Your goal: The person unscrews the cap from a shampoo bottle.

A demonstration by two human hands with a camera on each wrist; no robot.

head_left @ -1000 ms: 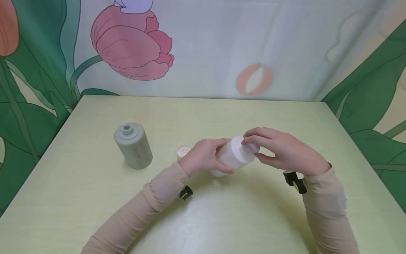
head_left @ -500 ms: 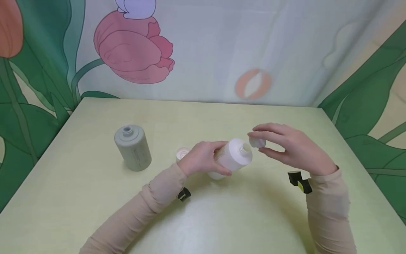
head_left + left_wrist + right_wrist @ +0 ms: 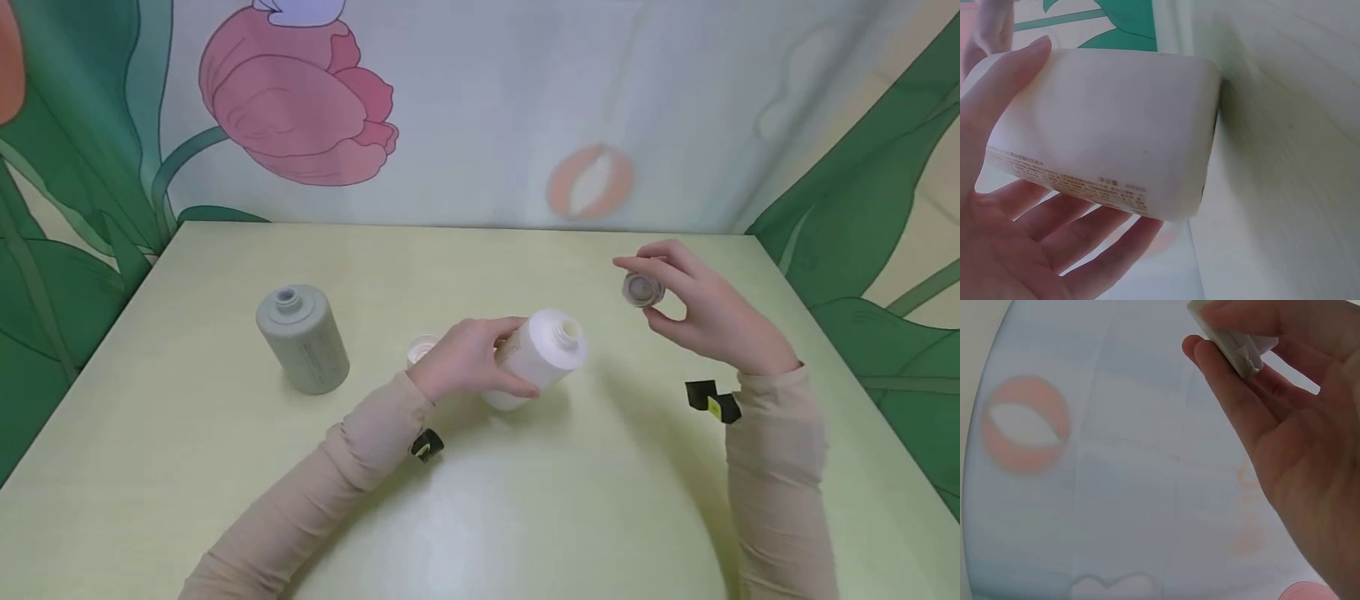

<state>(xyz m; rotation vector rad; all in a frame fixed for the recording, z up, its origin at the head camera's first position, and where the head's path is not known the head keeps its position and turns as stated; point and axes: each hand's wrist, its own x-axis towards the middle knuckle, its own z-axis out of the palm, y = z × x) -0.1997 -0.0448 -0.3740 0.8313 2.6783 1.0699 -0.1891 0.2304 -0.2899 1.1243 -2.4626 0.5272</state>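
My left hand [image 3: 468, 358] grips a white bottle [image 3: 551, 350] round its body. The bottle leans to the right, its bare neck facing up and right. In the left wrist view the bottle [image 3: 1104, 119] shows lines of small brown print, with thumb on one side and fingers on the other. My right hand [image 3: 697, 308] pinches a small white cap [image 3: 643, 289] between thumb and fingers, above the table and apart from the bottle. The cap's hollow underside faces the head camera. In the right wrist view the cap [image 3: 1235, 347] is partly covered by the fingers.
A grey-green bottle [image 3: 303, 342] without a cap stands upright at the left of the table [image 3: 480, 517]. Another white cap [image 3: 422, 348] lies on the table, partly hidden behind my left hand. A floral curtain [image 3: 465, 108] hangs behind the table's far edge.
The cap came off the white bottle's neck in my right hand. That hand then moved up and right, turning the cap's underside into view. My left hand still holds the tilted bottle.
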